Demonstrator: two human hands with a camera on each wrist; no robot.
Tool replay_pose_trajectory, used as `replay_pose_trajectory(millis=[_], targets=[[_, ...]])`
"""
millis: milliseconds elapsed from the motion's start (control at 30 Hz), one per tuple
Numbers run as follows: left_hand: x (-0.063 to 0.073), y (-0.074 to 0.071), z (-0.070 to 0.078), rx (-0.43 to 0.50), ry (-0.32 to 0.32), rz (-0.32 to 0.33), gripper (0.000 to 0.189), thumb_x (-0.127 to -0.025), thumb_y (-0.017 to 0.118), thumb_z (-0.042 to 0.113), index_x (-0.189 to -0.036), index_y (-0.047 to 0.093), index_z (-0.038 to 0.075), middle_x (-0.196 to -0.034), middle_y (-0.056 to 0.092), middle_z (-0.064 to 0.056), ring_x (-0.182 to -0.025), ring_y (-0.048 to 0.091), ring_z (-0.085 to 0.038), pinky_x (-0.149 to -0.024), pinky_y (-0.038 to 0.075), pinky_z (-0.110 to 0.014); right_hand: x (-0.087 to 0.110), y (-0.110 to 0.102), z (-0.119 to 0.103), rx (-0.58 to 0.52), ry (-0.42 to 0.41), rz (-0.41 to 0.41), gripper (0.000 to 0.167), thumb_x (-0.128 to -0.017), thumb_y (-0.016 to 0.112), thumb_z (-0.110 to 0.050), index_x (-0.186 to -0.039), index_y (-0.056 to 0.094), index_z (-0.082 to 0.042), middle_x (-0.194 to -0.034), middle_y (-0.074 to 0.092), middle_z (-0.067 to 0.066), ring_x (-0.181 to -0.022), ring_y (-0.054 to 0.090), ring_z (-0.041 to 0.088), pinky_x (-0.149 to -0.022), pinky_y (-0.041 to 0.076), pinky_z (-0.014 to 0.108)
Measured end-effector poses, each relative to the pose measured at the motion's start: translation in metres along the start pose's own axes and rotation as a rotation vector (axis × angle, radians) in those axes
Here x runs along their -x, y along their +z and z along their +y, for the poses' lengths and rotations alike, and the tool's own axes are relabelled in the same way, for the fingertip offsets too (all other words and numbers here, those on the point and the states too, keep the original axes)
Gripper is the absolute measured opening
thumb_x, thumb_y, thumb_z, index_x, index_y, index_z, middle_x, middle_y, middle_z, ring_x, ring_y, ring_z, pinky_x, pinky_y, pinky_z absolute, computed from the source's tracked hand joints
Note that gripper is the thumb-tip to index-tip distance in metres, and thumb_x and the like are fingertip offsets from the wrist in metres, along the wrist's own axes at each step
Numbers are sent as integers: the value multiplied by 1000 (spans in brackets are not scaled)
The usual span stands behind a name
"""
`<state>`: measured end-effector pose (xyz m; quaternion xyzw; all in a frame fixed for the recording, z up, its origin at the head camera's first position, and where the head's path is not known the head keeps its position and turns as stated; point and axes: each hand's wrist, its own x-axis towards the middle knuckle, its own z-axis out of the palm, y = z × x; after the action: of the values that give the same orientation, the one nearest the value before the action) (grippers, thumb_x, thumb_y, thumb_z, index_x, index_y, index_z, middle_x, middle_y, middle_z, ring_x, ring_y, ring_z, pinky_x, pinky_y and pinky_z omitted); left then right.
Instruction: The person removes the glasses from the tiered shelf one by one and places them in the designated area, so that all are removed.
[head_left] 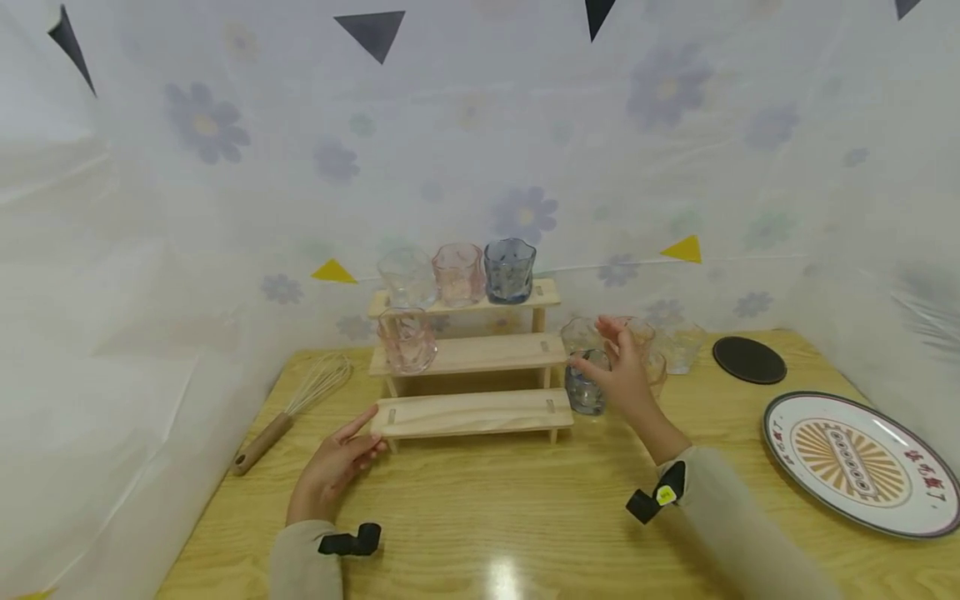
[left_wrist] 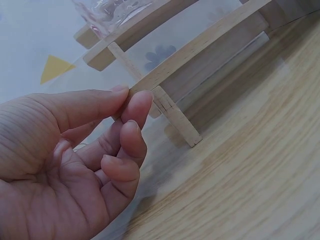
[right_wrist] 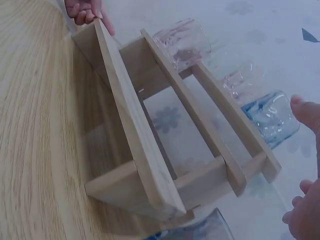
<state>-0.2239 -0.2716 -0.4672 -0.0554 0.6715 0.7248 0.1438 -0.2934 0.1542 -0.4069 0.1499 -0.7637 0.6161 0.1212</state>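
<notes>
A three-tier wooden shelf stand [head_left: 472, 414] sits mid-table. My left hand [head_left: 333, 462] pinches the left end of its lowest board between thumb and fingers, plainest in the left wrist view. On the top board stand a clear glass [head_left: 407, 283], a pink glass [head_left: 457, 279] and a blue glass [head_left: 510, 275]. Another pink glass [head_left: 407, 343] is at the left end of the middle board. Right of the stand, my right hand [head_left: 628, 379] hovers with fingers and thumb apart, holding nothing. A second blue glass [head_left: 583, 400] is beside its thumb, partly covered; whether they touch I cannot tell.
More glasses cluster behind the right hand, including a clear glass [head_left: 682, 350] and a partly hidden pink one. A black round coaster [head_left: 750, 360] and a printed plate [head_left: 795, 487] lie to the right. A whisk [head_left: 281, 425] lies on the left.
</notes>
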Motion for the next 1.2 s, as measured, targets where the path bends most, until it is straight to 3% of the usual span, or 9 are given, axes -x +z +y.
replay_pose_trajectory(millis=[333, 667, 900, 1200], targets=[[-2, 0, 0, 18, 0, 33, 61, -94, 58, 9, -149, 33, 20, -85, 71, -1, -73, 58, -9, -60, 42, -20, -8, 58, -20, -59, -24, -134, 77, -83, 74, -15, -143, 28, -3, -145, 30, 15, -137, 25, 30, -113, 16, 44], [-1, 1, 0, 17, 2, 22, 62, -94, 59, 10, -149, 33, 19, -85, 71, -1, -74, 59, -8, -61, 42, -21, -15, 108, -30, -37, -64, -218, 79, -80, 78, -21, -143, 32, -8, -143, 35, 12, -134, 31, 27, -111, 23, 43], [-1, 0, 0, 22, 3, 10, 62, -94, 58, 10, -149, 32, 19, -86, 71, -1, -75, 60, -8, -61, 42, -20, -22, 136, -36, -47, -18, -287, 82, -81, 77, -24, -144, 29, -6, -145, 34, 11, -133, 32, 24, -111, 24, 41], [-1, 0, -1, 27, 11, 11, 62, -95, 58, 9, -149, 31, 18, -84, 71, 1, -75, 60, -7, -61, 43, -20, -38, 168, -40, -55, 52, -287, 84, -78, 79, -17, -144, 29, -3, -143, 36, 15, -132, 35, 27, -109, 27, 42]])
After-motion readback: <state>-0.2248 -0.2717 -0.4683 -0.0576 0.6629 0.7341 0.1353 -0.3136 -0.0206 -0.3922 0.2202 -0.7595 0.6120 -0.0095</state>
